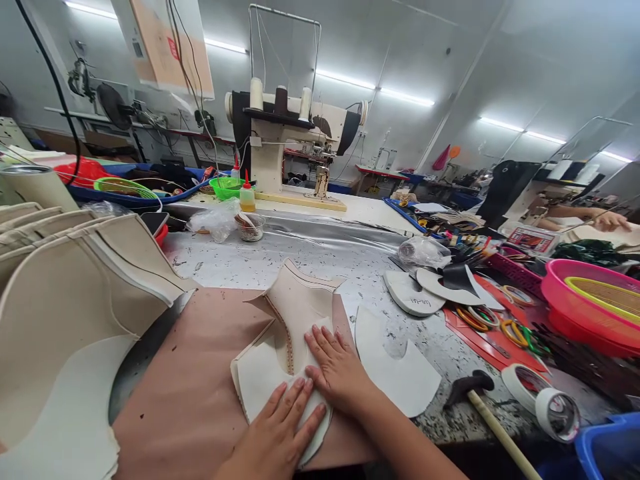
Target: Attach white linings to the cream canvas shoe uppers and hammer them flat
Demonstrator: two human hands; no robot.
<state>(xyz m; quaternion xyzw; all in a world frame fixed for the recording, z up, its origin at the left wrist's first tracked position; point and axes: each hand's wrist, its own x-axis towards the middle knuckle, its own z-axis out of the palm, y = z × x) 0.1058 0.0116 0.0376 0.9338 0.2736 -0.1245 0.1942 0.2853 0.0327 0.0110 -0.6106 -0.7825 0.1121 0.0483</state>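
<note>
A cream leather shoe upper piece (pixel 300 297) with a stitched brown edge and a white lining lies on a brown sheet (pixel 200 353). My left hand (pixel 280 427) rests flat on its white lower part, fingers stretched. Just to the right, my right hand (pixel 337 370) presses flat on the same piece, fingers extended. The fingertips of the two hands almost meet. Beside my right hand lies a loose white curved piece (pixel 395 373) on the table. Parts of the upper are hidden under both hands.
Stacked cream uppers (pixel 65 287) stand at the left. A hammer (pixel 487 407), tape rolls (pixel 555 413), scissors (pixel 515 333) and a pink basin (pixel 590 300) are on the right. Behind are a glue bottle (pixel 247 197) and a sewing machine (pixel 267 157). Another person's hand (pixel 611 220) shows far right.
</note>
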